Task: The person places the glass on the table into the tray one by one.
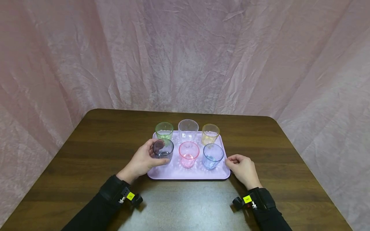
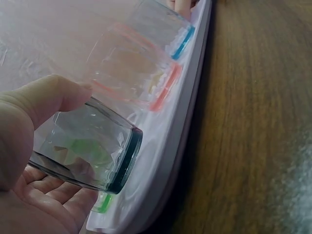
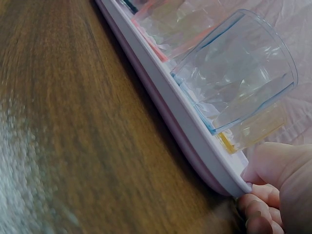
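Observation:
My left hand [image 1: 143,160] holds a smoky grey glass [image 1: 163,149] at the front left of a lilac tray [image 1: 185,175]. In the left wrist view, the thumb [image 2: 58,95] lies along one side of this glass and the fingers curl round the other, its dark base close over the tray. At the tray's right edge, near the front corner, my right hand [image 1: 244,168] pinches the rim, thumb on top and fingers curled below. A pink glass [image 1: 189,154] stands front middle, and a blue glass [image 1: 213,156] front right, nearest the right hand.
Along the back of the tray stand a green glass [image 1: 164,131], a taller clear glass [image 1: 188,130] and a yellow glass [image 1: 210,134]. The tray rests on a dark wooden table [image 1: 115,134] with rounded far corners. Pinkish draped cloth [image 1: 185,64] hangs behind it.

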The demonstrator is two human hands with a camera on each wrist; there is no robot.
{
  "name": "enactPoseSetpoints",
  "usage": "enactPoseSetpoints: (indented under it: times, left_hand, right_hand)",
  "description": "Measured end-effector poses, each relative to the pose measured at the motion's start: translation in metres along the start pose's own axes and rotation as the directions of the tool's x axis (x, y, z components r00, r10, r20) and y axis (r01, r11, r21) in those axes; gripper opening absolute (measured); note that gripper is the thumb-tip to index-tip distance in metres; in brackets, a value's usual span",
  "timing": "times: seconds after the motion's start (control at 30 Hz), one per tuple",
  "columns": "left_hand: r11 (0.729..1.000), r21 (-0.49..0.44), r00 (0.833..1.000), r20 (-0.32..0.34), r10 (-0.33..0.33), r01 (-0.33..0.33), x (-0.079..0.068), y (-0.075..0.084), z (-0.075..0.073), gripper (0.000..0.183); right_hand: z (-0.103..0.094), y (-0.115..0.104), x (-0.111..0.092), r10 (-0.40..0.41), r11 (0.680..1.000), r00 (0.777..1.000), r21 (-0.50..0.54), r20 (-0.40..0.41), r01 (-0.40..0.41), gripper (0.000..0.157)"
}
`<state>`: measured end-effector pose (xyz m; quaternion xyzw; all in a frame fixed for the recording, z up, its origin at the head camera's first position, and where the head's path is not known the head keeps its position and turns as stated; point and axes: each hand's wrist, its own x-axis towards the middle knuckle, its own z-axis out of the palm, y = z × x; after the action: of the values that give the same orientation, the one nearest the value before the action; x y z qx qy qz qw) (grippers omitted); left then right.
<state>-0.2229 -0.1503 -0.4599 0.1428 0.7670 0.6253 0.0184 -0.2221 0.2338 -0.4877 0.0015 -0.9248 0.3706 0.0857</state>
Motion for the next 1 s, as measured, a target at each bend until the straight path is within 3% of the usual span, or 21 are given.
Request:
enactPoseSetpoints:
  times: [0.37,1.0]
  left_hand:
    - [0.999,-0.034,1.0,0.002,0.024,-0.024,-0.0056,-0.005,0.0026,0.074]
    - [0.999,-0.05,1.0,0.0,0.011,-0.011,-0.0089,-0.0063,0.0057,0.075]
  right_hand:
    - [0.0004,0.0009,0.0006,0.0,1.0,1.0,-0.004,0.001,0.0,0.016]
    - [0.0013,0.0017,-0.0006,0.008,1.0,1.0,-0.002,-0.004,-0.008,0.016]
